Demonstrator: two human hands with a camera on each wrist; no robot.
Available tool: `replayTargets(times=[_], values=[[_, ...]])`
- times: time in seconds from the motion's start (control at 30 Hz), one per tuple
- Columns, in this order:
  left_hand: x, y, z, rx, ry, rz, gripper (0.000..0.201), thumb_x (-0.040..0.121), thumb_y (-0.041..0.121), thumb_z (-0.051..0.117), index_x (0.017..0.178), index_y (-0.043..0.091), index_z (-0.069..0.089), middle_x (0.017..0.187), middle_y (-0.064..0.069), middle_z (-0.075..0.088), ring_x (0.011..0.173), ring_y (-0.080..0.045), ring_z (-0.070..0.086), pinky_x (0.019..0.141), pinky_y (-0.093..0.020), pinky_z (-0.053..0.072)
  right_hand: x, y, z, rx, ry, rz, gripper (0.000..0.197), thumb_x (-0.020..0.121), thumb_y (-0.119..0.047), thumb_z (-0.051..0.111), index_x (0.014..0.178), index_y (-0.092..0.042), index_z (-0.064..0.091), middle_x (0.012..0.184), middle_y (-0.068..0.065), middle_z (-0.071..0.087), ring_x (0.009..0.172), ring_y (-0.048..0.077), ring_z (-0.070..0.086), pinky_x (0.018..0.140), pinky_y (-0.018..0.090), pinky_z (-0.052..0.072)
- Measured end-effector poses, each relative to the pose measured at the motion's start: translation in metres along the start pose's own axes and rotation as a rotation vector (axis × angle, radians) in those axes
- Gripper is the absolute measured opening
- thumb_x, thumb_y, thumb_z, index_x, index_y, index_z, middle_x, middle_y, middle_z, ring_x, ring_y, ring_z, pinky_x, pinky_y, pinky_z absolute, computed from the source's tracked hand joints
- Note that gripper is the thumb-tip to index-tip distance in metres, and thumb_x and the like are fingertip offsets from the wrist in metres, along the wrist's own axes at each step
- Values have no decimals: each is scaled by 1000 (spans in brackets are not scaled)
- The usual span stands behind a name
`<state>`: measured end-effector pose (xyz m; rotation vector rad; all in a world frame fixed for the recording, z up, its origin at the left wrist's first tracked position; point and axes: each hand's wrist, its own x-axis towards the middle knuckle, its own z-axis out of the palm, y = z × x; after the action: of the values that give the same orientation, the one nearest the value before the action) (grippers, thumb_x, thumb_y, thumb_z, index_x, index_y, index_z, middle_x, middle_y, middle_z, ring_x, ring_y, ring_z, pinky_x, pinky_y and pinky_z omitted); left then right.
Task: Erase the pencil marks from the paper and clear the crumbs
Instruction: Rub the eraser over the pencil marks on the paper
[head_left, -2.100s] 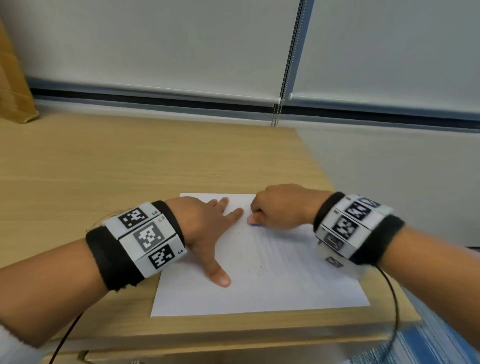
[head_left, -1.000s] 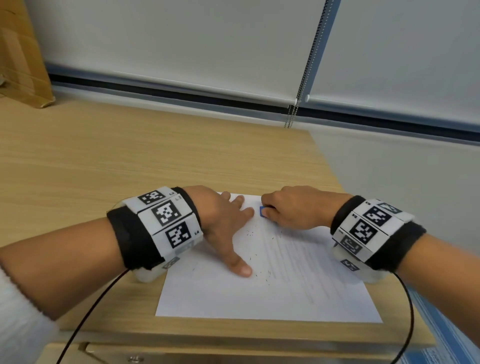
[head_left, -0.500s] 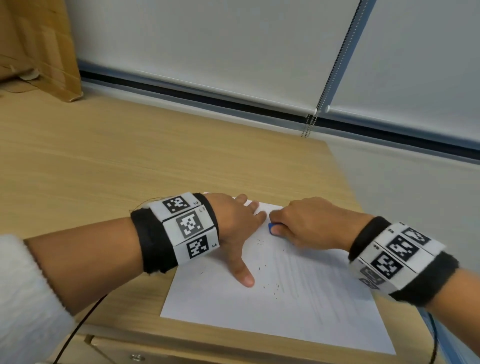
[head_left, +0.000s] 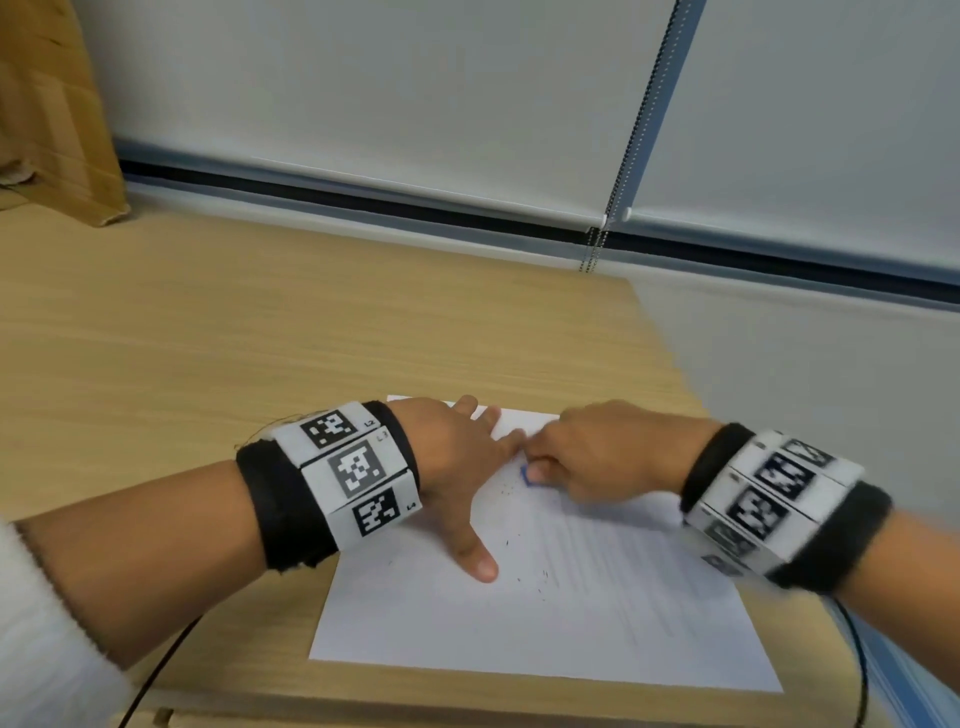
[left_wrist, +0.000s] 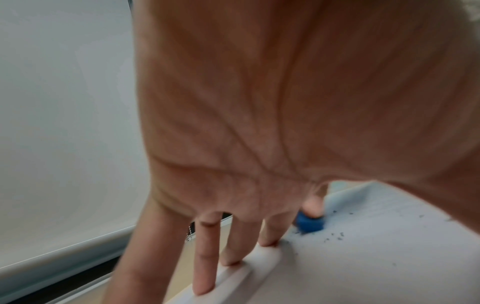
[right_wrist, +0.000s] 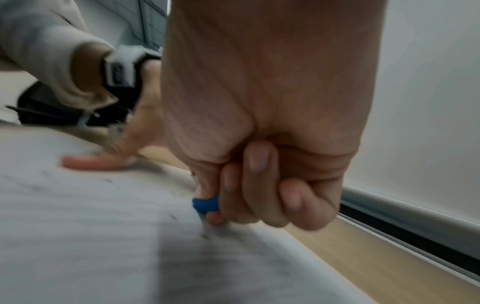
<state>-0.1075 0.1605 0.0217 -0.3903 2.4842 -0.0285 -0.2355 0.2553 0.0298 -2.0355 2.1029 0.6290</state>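
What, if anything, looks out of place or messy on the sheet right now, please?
Only dark eraser crumbs scattered on the paper near the left hand. The right hand grips the blue eraser. Nothing looks torn.

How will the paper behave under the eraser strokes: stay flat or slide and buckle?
The paper is a single thin sheet, so probably floppy and light; loose, it would likely slide or wrinkle. The left hand lies spread flat on it beside the blue eraser, which should hold it taut. The right hand rubs near the far edge, where buckling seems likeliest.
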Motion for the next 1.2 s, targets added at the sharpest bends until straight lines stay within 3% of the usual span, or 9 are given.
replayTargets(times=[0.1,0.27,0.43,0.53,0.67,0.8,0.93,1.03,1.2], values=[[1,0,-1,10,-18,-16,134,63,75,68,150,29,-23,160,1,-22,147,-27,-15,112,-54,21,12,13,-3,40,44,105,25,100,-40,35,84,-23,45,70,-7,44,75,22,49,65,32,36],[-1,2,-1,19,-8,-8,134,64,74,69,150,28,-22,160,0,-22,147,-27,-15,114,-52,19,-9,-1,8,9,-30,2,26,100,-39,35,79,-25,41,68,-8,41,69,20,44,64,32,33],[-1,2,-2,35,-33,-23,133,65,75,67,149,28,-25,159,1,-25,147,-27,-16,114,-52,19,5,10,1,24,58,98,27,100,-40,34,81,-23,44,68,-7,41,74,23,48,65,33,35],[0,3,-3,34,-34,-22,133,65,74,68,149,28,-25,159,1,-25,147,-27,-16,114,-52,18,-5,7,11,44,19,64,30,100,-38,35,72,-26,38,68,-7,41,75,24,47,64,33,35],[-1,3,-4,37,-28,-19,132,66,73,68,149,30,-24,160,0,-23,147,-27,-15,113,-52,19,-8,5,5,2,0,59,30,100,-42,34,80,-23,46,69,-7,43,74,23,48,63,32,35],[0,2,-4,32,-36,-34,131,65,75,67,149,32,-24,159,1,-23,147,-27,-17,114,-51,16,1,10,4,16,73,130,36,100,-39,34,67,-27,33,68,-7,40,73,24,47,64,32,34],[1,3,-3,36,-30,-25,132,64,74,68,149,32,-24,160,-1,-22,147,-28,-17,114,-50,18,-15,0,15,43,-12,46,28,100,-41,34,79,-24,43,75,-3,48,75,23,48,64,33,35],[0,2,-3,32,-24,-16,131,64,74,69,149,36,-23,160,-3,-20,147,-29,-14,113,-52,19,-5,7,7,61,20,86,30,99,-44,34,84,-23,49,73,-6,48,76,23,51,63,33,36],[1,3,-5,43,-30,-9,130,64,74,69,149,38,-23,160,-3,-20,147,-29,-11,111,-53,24,-12,3,12,132,9,69,35,100,-38,36,66,-29,33,70,-7,44,76,24,50,67,37,41]])
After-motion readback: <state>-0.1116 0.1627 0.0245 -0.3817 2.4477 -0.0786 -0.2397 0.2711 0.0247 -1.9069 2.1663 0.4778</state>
